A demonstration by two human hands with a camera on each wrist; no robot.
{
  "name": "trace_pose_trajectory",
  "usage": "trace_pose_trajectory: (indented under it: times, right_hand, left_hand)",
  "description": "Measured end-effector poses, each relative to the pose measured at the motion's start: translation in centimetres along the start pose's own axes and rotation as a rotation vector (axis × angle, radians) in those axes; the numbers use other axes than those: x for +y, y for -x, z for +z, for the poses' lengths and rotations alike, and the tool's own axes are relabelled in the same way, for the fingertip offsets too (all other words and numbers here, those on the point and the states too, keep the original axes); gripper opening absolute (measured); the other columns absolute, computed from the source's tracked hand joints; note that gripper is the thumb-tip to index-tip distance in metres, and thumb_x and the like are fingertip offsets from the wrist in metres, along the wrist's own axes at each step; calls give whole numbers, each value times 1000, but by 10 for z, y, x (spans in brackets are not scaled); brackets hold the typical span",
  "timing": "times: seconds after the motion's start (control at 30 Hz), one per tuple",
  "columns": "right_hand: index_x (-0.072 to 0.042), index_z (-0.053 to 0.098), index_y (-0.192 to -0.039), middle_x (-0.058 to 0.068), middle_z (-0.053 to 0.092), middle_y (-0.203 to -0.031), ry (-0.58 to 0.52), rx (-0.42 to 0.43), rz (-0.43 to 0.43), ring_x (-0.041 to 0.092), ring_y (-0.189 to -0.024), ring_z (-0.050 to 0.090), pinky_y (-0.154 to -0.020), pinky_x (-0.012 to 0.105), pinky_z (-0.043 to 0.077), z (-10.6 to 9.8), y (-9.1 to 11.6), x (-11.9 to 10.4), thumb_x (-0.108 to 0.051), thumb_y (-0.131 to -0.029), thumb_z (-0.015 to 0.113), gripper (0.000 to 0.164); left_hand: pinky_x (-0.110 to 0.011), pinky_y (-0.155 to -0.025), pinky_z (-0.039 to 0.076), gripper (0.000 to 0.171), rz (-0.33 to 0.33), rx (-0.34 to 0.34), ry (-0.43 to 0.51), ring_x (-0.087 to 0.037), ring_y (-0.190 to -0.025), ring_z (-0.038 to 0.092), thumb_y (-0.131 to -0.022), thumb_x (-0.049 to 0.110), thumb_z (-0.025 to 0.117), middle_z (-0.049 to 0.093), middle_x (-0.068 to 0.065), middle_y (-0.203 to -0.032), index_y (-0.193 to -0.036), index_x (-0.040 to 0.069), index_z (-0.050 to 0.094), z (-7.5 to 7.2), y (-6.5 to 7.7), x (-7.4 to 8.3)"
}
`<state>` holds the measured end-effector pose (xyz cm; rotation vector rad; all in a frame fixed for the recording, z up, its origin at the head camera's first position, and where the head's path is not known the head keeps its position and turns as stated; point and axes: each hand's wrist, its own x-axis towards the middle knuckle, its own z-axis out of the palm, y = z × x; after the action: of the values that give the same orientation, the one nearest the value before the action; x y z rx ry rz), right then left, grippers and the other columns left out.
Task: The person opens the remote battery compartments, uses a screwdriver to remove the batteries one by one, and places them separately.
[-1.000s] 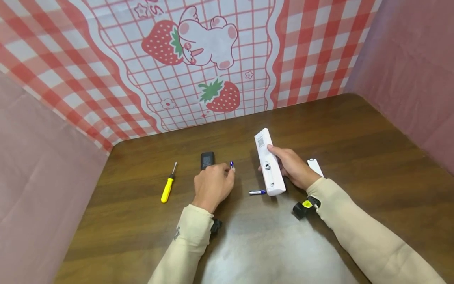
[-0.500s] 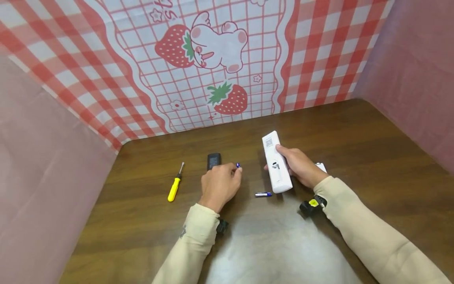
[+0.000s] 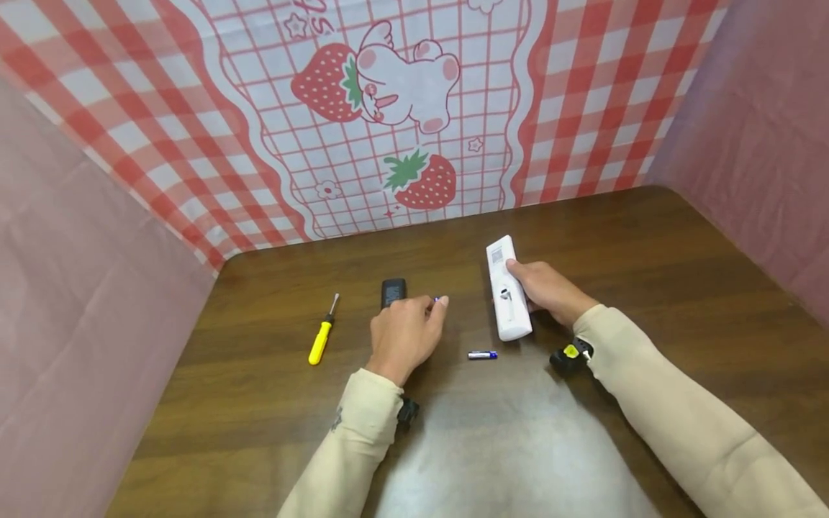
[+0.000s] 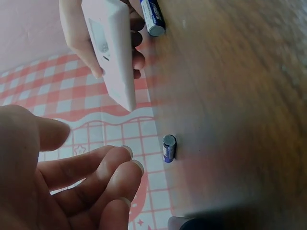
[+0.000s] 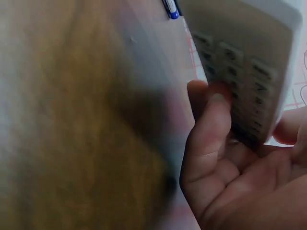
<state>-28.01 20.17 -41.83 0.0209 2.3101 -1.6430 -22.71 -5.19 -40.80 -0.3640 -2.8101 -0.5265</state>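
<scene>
My right hand (image 3: 550, 289) grips a white remote control (image 3: 506, 288), tilted with its back towards the head camera. Its battery compartment lies uncovered, and a metal spring shows inside. In the right wrist view, fingers wrap round the button side of the remote control (image 5: 240, 62). My left hand (image 3: 404, 334) hovers over the table with loosely bent fingers and nothing between them. Just beyond those fingertips a blue and silver battery (image 4: 169, 149) stays apart from them; the head view mostly hides it. Another battery (image 3: 482, 355) lies below the remote control.
A black device (image 3: 393, 290) lies behind my left hand, partly covered by it. Further left is a yellow-handled screwdriver (image 3: 320, 342). The wooden table (image 3: 259, 403) ends at a checked strawberry cloth (image 3: 421, 180) at the back.
The remote control has moved slightly away from the near battery, and my right arm now hides the white cover seen earlier beside it. My left hand keeps near the far battery. The head view has shifted.
</scene>
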Motion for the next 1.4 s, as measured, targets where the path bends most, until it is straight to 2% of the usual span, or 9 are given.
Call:
trace_pose_trajectory:
  times: [0.17, 0.37, 0.73, 0.93, 1.17, 1.4]
  right_hand:
    - [12, 54, -123, 15, 64, -95, 51, 17, -9, 16, -74, 62, -61, 30, 54, -2, -7, -6, -36, -109, 35, 53]
    - [12, 53, -121, 12, 62, -90, 56, 10, 23, 15, -71, 60, -58, 28, 53, -3, -14, -9, -33, -109, 35, 50]
    - [13, 53, -121, 14, 63, -93, 105, -7, 58, 17, -72, 61, -62, 32, 55, -2, -23, -10, -33, -109, 35, 50]
    - [14, 53, -124, 18, 62, -99, 161, -2, 57, 19, -76, 62, -64, 33, 56, -2, -25, -13, -33, -109, 37, 52]
    - [13, 56, -120, 16, 61, -96, 206, 5, 55, 20, -77, 60, -65, 34, 56, -6, -22, -15, -34, -108, 41, 51]
    - [10, 56, -120, 16, 60, -98, 208, 22, 85, 21, -79, 60, -67, 33, 56, -13, -24, -13, -40, -106, 42, 53]
  left_hand:
    - [-40, -52, 42, 51, 3, 5, 13, -20, -60, 60, -103, 55, 41, 63, 4, -66, -71, 22, 64, -5, -1, 1]
    - [-39, -52, 42, 45, 14, 12, 10, -18, -61, 60, -102, 52, 47, 68, 5, -74, -86, 20, 74, -6, 0, 0]
    - [-45, -56, 48, 33, 28, 7, -7, -24, -70, 68, -100, 44, 54, 73, 1, -86, -94, 22, 77, -2, 3, -1]
    - [-43, -60, 49, 30, 34, -39, 50, -19, -72, 67, -100, 42, 55, 73, 3, -87, -98, 21, 77, -3, 2, 2]
    - [-43, -58, 49, 29, 54, -22, 44, -21, -71, 68, -100, 42, 55, 73, 5, -84, -94, 24, 77, -2, 2, 1]
    - [-42, -59, 49, 29, 53, -28, 49, -20, -72, 68, -100, 41, 55, 73, 5, -87, -98, 23, 78, -4, 2, 0]
